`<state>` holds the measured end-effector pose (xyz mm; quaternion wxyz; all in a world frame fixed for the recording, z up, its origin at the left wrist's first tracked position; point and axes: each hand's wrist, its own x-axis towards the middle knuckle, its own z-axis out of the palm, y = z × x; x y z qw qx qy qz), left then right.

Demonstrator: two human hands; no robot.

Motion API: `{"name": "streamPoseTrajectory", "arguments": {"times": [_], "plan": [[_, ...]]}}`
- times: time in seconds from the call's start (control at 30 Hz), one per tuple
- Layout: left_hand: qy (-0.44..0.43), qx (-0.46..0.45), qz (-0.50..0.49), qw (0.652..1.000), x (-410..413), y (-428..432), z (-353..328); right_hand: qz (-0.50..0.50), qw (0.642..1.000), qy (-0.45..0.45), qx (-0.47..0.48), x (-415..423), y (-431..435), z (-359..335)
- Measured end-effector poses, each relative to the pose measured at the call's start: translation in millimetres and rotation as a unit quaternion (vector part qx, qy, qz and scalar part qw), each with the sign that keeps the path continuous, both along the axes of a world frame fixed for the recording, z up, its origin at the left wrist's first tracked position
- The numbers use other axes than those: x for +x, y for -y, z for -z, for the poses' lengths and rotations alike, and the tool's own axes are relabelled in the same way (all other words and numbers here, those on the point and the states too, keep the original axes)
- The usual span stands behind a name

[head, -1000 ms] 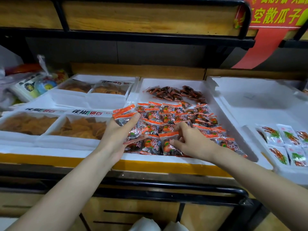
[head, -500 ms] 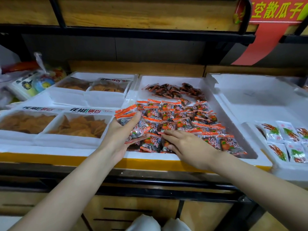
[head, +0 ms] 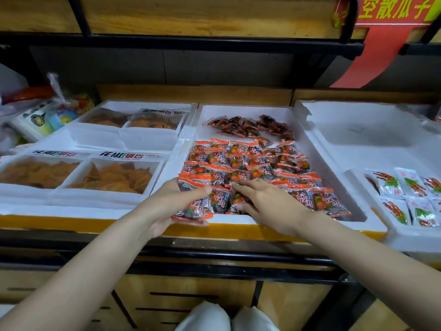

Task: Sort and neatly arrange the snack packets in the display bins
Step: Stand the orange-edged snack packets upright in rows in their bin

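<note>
My left hand (head: 164, 206) grips a stack of orange snack packets (head: 194, 199) at the front-left corner of the middle white foam bin (head: 321, 149), my right hand (head: 269, 206) open, fingers flat on the packet rows (head: 250, 163) inside it.

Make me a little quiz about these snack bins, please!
1. True or false: the left hand holds a stack of orange packets.
2. What lies at the back of the middle bin? A blue packets, B dark red packets, C yellow packets.
3. Fill in: the white packets lie in the bin on the ____.
Key: 1 true; 2 B; 3 right.
</note>
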<state>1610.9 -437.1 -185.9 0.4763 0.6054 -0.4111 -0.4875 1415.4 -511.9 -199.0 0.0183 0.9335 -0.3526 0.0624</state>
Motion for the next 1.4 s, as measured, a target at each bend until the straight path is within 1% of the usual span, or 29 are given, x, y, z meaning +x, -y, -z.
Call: {"name": "streamPoseTrajectory", "arguments": {"times": [0.1,0.17,0.2,0.27,0.33,0.37,0.4,0.47,0.57,0.67,0.73,0.97,1.1,1.2,1.3,1.4], "plan": [[-0.005,-0.002,0.002,1.0,0,-1,-2,-0.006,1.0,-0.014,0.008,-2,1,2],[-0.003,-0.031,-0.025,0.999,1,-2,-1,-0.017,1.0,0.003,-0.004,-3,0,1],[-0.01,-0.054,-0.041,0.998,0,-2,0,-0.025,0.999,0.036,-0.011,-2,-2,-2],[-0.048,-0.097,-0.062,0.992,-5,-4,1,-0.036,0.987,0.157,0.003,1,-9,-10],[-0.083,-0.125,-0.071,0.986,-13,-6,1,-0.051,0.955,0.285,0.063,7,-21,-20],[-0.098,-0.137,-0.076,0.983,-18,-5,1,-0.057,0.939,0.324,0.097,11,-27,-24],[-0.108,-0.145,-0.082,0.98,-23,-5,1,-0.061,0.929,0.342,0.127,16,-33,-27],[-0.11,-0.158,-0.096,0.977,-33,-2,1,-0.063,0.924,0.341,0.164,25,-40,-28],[-0.109,-0.165,-0.105,0.975,-47,-1,-2,-0.046,0.918,0.359,0.16,30,-38,-25],[-0.112,-0.172,-0.096,0.974,-54,1,-2,-0.007,0.894,0.403,0.196,25,-34,-27],[-0.12,-0.172,-0.077,0.975,-59,1,-3,0.008,0.884,0.409,0.228,20,-33,-29],[-0.213,-0.13,-0.059,0.967,-73,14,2,0.0,0.852,0.438,0.285,1,-23,-32],[-0.258,-0.138,-0.027,0.956,-79,26,-3,0.012,0.816,0.478,0.323,-12,-12,-41],[-0.252,-0.141,-0.037,0.957,-83,39,-7,0.026,0.784,0.505,0.36,-25,-2,-48],[-0.218,-0.141,-0.047,0.964,-84,54,-7,0.044,0.789,0.503,0.351,-38,8,-52],[-0.184,-0.16,-0.04,0.969,-82,66,-10,0.068,0.776,0.544,0.312,-54,31,-55]]}}
